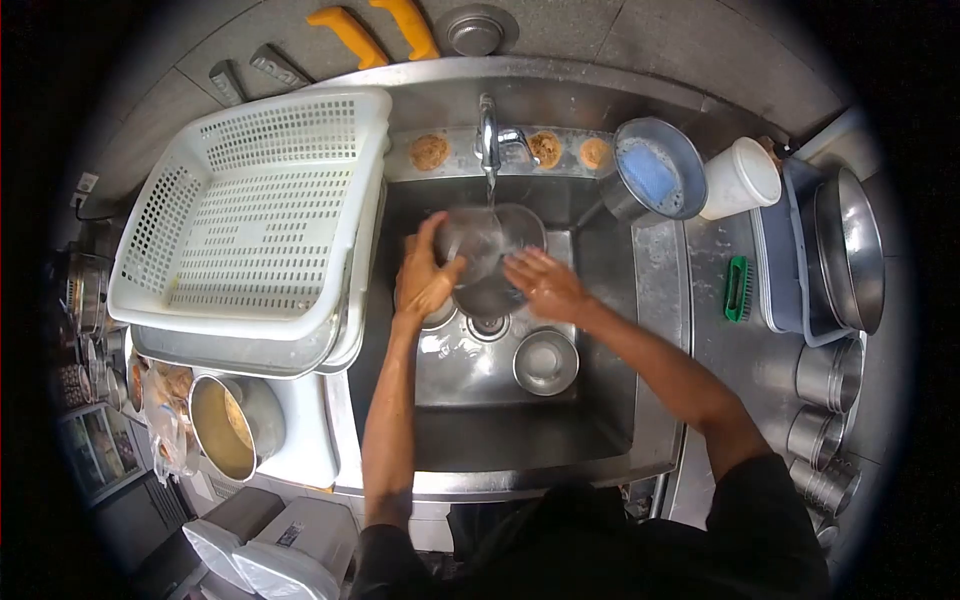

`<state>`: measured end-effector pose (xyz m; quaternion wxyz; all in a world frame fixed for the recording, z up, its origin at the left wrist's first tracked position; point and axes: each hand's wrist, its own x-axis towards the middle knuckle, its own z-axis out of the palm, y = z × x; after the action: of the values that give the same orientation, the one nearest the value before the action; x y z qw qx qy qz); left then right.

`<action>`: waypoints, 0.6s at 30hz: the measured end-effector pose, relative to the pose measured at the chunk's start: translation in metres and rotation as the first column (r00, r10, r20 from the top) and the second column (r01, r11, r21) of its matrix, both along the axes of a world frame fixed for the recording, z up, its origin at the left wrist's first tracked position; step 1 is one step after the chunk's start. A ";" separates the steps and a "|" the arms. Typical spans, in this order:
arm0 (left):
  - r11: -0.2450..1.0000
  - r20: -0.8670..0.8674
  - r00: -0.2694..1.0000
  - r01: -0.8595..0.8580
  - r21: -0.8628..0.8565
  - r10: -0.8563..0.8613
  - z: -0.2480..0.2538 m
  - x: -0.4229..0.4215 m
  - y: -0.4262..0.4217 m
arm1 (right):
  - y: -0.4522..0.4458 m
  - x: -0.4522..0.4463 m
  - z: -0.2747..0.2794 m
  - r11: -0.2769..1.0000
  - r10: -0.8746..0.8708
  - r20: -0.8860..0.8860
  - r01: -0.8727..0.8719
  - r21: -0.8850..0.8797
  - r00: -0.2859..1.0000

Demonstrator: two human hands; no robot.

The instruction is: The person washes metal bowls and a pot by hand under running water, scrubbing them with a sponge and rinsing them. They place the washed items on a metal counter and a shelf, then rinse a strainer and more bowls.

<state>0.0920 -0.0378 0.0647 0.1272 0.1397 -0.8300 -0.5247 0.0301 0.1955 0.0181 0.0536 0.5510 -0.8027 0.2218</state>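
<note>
Under the running faucet (487,135), a metal bowl (515,222) is tilted in the stream, its outline blurred by motion and water. My left hand (425,275) grips the bowl's left side, thumb toward the inside. Fingers stretched out, my right hand (548,285) lies at the bowl's right side, slightly smeared by motion. Below, a small metal bowl (546,362) sits on the bottom of the sink (465,385). Part of another round metal dish (438,314) shows beside my left wrist, mostly covered. The drain (487,326) lies between them.
Left of the sink stand stacked white perforated baskets (345,220) and a pot of yellowish liquid (225,430). To the right are a metal container with a blue sponge (648,172), a white tub (742,178), a green brush (739,288) and metal bowls (850,250). Scouring pads (430,152) line the back ledge.
</note>
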 end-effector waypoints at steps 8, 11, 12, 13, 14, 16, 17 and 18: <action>0.880 -0.219 0.892 -0.298 0.368 0.394 -0.046 0.036 0.070 | -0.062 0.072 0.002 0.933 -0.186 0.634 0.337 -0.124 0.750; 0.864 -0.049 0.969 -0.191 0.467 0.240 -0.060 0.034 0.023 | -0.045 0.072 -0.021 0.985 -0.160 0.452 0.170 0.017 0.877; 0.924 0.042 0.996 -0.085 0.373 0.075 -0.058 0.037 0.011 | -0.028 0.058 -0.024 0.985 -0.162 0.460 0.170 0.025 0.873; 0.990 0.248 0.966 0.038 0.136 -0.071 -0.007 0.033 0.005 | -0.012 0.019 -0.026 0.999 -0.046 0.117 0.049 -0.022 0.992; 0.989 0.249 0.966 0.031 0.143 -0.066 -0.003 0.031 0.011 | -0.003 0.001 -0.027 0.996 0.080 -0.233 -0.086 -0.018 0.969; 0.926 0.154 0.971 -0.223 0.306 0.183 0.003 0.025 0.029 | -0.011 0.013 -0.020 0.995 0.076 -0.096 -0.081 -0.051 0.992; 0.904 -0.055 0.944 -0.294 0.311 0.326 -0.037 0.027 0.039 | -0.020 0.016 -0.011 0.994 0.070 0.026 -0.068 -0.087 0.997; 0.858 -0.119 0.923 -0.285 0.427 0.365 -0.054 0.033 0.060 | -0.033 0.024 0.003 0.993 0.079 0.011 -0.077 -0.089 0.997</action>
<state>0.1253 0.0219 0.0107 0.2639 0.2492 -0.6520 -0.6657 0.0540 0.1620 0.0215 0.0634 0.5774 -0.7703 0.2631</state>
